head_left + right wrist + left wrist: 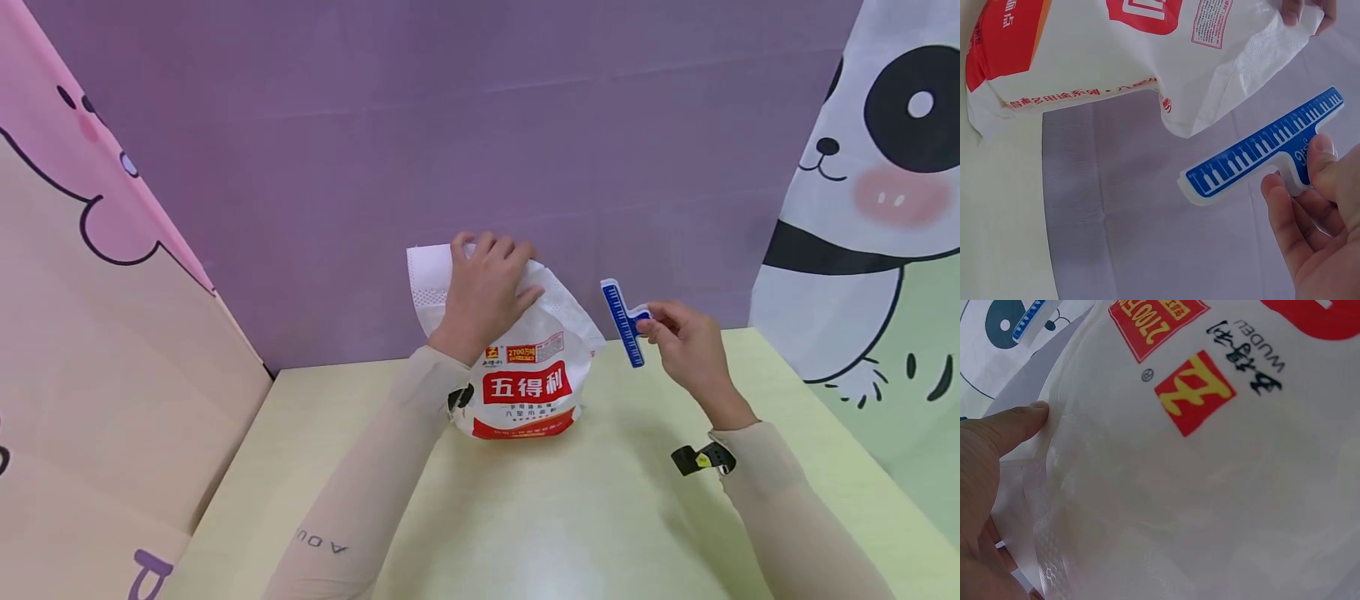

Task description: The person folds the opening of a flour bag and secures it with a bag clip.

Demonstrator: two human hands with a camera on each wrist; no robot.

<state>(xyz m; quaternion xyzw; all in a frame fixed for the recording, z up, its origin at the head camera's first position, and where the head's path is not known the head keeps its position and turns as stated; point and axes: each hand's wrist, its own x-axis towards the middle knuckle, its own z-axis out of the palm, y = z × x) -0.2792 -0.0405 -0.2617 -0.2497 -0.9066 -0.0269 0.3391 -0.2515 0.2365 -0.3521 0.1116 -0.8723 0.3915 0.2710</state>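
Observation:
A white flour bag with red printing stands on the table. My left hand grips its top, with the fingers over the upper edge and the thumb on the near side; the left wrist view shows the thumb pressing the bag's white front. To the right of the bag, my right hand pinches a blue and white bag clip with a piano-key pattern by its handle. In the right wrist view the clip lies apart from the bag, its long jaws looking closed.
The pale table stretches in front of the bag. Behind it hangs a purple cloth backdrop. Printed panels stand at both sides, with a panda on the right one.

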